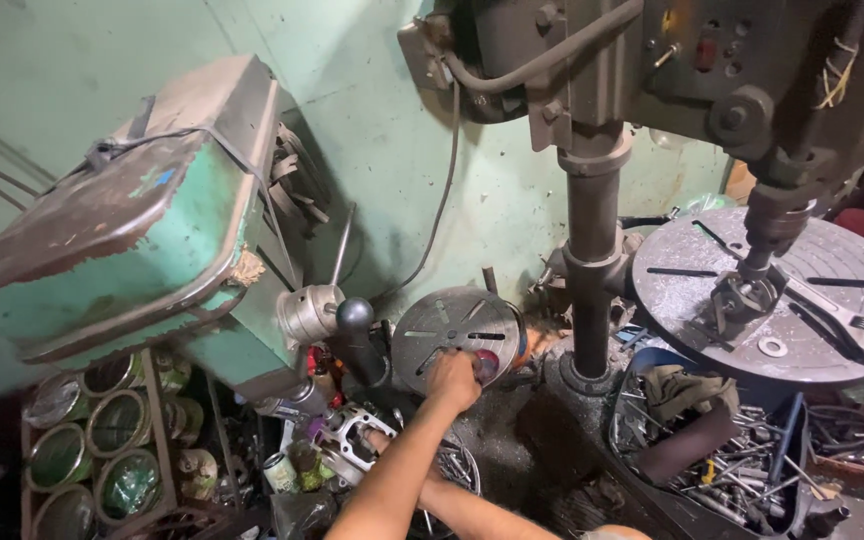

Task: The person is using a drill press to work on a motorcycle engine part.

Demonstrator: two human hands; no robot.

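My left hand (452, 380) reaches forward with its fingers curled on the lower rim of a round grey slotted metal disc (447, 320). The disc leans upright by the drill press column (592, 250), and a small red piece (488, 362) shows just right of my knuckles. My right forearm crosses low behind my left arm. Only the tip of my right hand (379, 440) shows, beside a pale metal casting (350, 432). Whether it holds anything is hidden.
A worn green machine housing (132, 230) with a ball-ended lever (354, 313) stands at left above a rack of tins (102, 440). At right, a round drill table (752, 300) carries an adjustable wrench (852, 325) and a washer (772, 347). Below is a bin of scrap tools (732, 470).
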